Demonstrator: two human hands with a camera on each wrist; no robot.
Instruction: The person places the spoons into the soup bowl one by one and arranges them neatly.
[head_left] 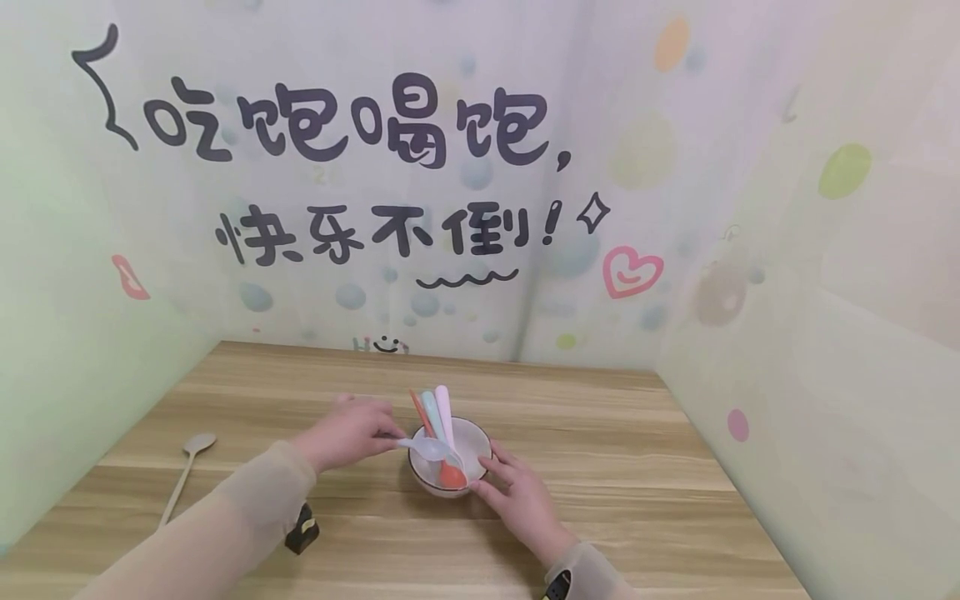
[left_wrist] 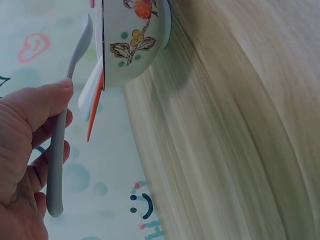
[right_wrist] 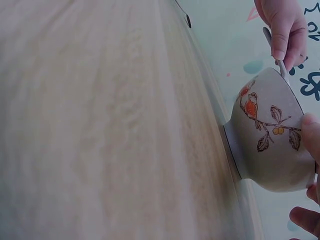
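Observation:
My left hand (head_left: pixel 358 432) pinches the handle of a pale spoon (left_wrist: pixel 57 160), whose bowl end lies over the white bowl (head_left: pixel 474 439) in the head view. Thumb and fingers of my right hand (head_left: pixel 525 504) hold the bowl's right rim. Orange, light green and pink-white handles stick up past the far rim, and an orange spoon head (head_left: pixel 452 476) lies inside. Painted on the bowl's outside are a red bird, leaves and yellow berries, plain in the right wrist view. The bowl stands upright on the wooden table (head_left: pixel 600 450).
A beige long-handled spoon (head_left: pixel 184 471) lies on the table at the left. Behind the table rises a wall (head_left: pixel 465 325) with dark lettering and coloured spots, and side walls flank it. Black bands or devices sit at both wrists.

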